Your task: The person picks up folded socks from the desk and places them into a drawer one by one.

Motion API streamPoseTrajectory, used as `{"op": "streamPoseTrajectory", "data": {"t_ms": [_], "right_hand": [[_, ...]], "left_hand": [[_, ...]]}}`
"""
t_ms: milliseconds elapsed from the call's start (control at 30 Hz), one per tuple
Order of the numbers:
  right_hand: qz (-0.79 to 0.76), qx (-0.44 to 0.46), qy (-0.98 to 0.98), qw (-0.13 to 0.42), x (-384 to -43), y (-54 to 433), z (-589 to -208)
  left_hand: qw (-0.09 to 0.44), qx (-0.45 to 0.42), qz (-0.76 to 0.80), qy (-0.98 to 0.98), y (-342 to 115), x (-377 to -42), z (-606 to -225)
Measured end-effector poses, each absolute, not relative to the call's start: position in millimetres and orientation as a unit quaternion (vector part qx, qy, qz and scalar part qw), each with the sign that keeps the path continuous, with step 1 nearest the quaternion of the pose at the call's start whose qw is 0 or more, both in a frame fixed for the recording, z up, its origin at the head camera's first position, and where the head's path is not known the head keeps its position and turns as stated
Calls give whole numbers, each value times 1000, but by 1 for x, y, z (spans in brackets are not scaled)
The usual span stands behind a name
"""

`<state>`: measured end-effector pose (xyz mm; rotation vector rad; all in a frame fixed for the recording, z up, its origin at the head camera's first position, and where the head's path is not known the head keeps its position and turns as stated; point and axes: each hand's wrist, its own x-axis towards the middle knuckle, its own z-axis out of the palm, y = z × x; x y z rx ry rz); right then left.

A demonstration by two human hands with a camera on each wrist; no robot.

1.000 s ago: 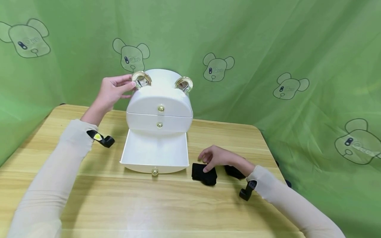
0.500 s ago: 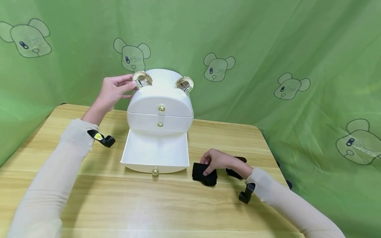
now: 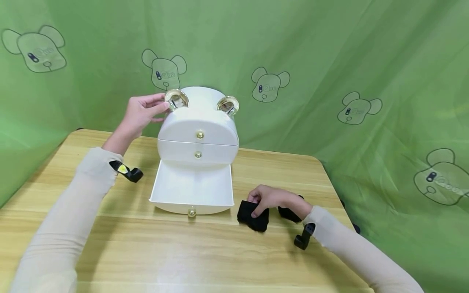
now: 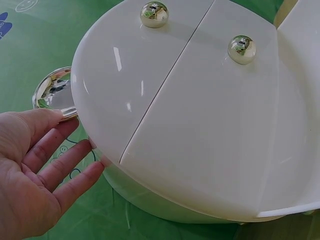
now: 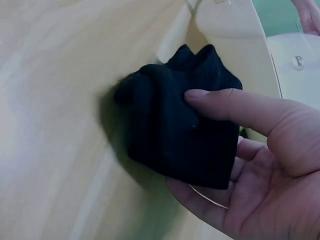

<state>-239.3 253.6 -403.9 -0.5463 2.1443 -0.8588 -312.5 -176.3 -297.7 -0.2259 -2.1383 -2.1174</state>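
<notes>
sock (image 3: pixel 252 216): black, folded, lying on table (image 3: pixel 183 252) just right of drawer, pinched by right hand (image 3: pixel 269 198)
drawer (image 3: pixel 191 188): pulled open
box (image 3: pixel 198 126): touched by left hand (image 3: pixel 137 114), fingers spread
second sock (image 3: pixel 289 212): behind wrist

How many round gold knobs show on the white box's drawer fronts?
3: top drawer knob, middle drawer knob, and pulled-out bottom drawer knob. Nothing in view suggests more.

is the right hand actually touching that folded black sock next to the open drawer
Touching. In the right wrist view the right hand has its thumb pressed on top of the black sock with fingers curled beneath it, no gap between them.
</notes>
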Motion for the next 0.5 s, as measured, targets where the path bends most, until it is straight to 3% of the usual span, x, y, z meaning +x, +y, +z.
{"op": "streamPoseTrajectory", "data": {"t_ms": [267, 500], "right_hand": [[-359, -217, 811, 408, -256, 265, -384], [-390, -211, 804, 395, -274, 268, -345]], "left_hand": [[63, -74, -699, -709, -176, -312, -297], [62, -73, -697, -710, -175, -312, -297]]}}
